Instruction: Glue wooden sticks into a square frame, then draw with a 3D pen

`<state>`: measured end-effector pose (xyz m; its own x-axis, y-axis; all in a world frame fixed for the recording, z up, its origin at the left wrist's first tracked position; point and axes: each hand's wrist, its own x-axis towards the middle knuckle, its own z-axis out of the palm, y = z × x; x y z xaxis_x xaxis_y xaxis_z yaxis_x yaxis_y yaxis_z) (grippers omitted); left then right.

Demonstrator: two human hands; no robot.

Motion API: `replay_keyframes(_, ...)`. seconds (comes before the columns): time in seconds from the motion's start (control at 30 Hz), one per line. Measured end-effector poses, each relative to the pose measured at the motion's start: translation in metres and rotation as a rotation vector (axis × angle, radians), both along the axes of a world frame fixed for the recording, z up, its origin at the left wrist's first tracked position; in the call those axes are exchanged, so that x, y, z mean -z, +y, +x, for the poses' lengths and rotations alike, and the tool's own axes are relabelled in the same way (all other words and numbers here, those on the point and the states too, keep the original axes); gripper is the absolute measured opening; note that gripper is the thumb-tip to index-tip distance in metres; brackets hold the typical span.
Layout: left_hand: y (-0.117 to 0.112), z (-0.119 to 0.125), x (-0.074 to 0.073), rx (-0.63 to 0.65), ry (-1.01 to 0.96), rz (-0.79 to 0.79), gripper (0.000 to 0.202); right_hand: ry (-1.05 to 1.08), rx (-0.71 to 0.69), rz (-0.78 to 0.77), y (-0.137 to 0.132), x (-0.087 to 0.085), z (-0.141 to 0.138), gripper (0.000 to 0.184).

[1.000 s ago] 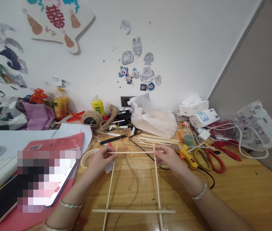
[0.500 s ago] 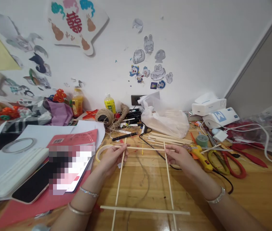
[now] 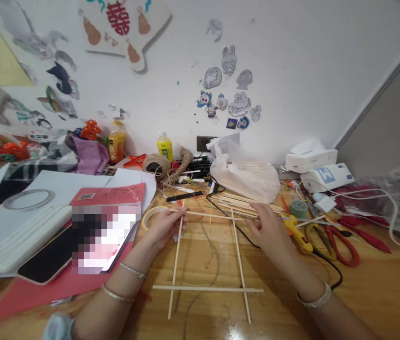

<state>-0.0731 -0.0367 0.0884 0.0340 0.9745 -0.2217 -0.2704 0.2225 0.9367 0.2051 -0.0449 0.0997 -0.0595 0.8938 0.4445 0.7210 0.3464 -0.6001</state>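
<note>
A square frame of thin wooden sticks (image 3: 208,289) spans the space between my arms, its crossing ends jutting past the corners. My left hand (image 3: 166,227) pinches its far left corner, where the top stick (image 3: 217,216) meets the left side stick (image 3: 176,264). My right hand (image 3: 269,231) is off the frame, thumb and fingers apart, beside the top stick's right end. Just beyond those fingers lies a bundle of loose sticks (image 3: 235,202). The right side stick (image 3: 241,269) crosses the top stick near its right end.
A yellow glue gun (image 3: 301,238) and scissors (image 3: 343,245) lie to the right. A tape roll (image 3: 146,218) sits by my left hand. Phones (image 3: 46,257) rest on a red folder (image 3: 37,300) at left. Twine (image 3: 156,166), bottles (image 3: 165,146) and a plastic bag (image 3: 245,177) stand along the wall.
My right hand has let go of the frame's far right corner and moved slightly right, its fingers opening. The frame's near end has shifted farther from me. My left hand keeps its pinch.
</note>
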Motion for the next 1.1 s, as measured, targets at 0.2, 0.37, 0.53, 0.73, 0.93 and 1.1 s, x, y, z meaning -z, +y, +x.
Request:
replay_keyframes(0.2, -0.002, 0.007, 0.003, -0.053, 0.027, -0.021, 0.039, -0.245, -0.549, 0.041, -0.049, -0.022, -0.036, 0.013)
replay_keyframes(0.37, -0.006, 0.016, 0.004, -0.075, 0.044, -0.028, 0.035, -0.469, -0.731, -0.014, -0.081, 0.0, -0.069, 0.009)
replay_keyframes(0.53, -0.012, 0.021, 0.003, -0.074, 0.089, -0.043, 0.03, -0.578, -0.748, 0.012, -0.086, 0.027, -0.075, 0.008)
replay_keyframes(0.73, -0.008, 0.016, 0.005, -0.084, 0.206, -0.061, 0.028, -0.55, -0.748, 0.084, -0.086, 0.035, -0.075, 0.006)
replay_keyframes(0.93, -0.003, 0.013, 0.011, -0.094, 0.338, -0.005, 0.031, -0.496, -0.768, 0.091, -0.085, 0.042, -0.073, 0.008)
replay_keyframes(1.1, -0.002, 0.013, 0.015, -0.075, 0.397, 0.028, 0.029, -0.448, -0.838, 0.063, -0.082, 0.046, -0.071, 0.011)
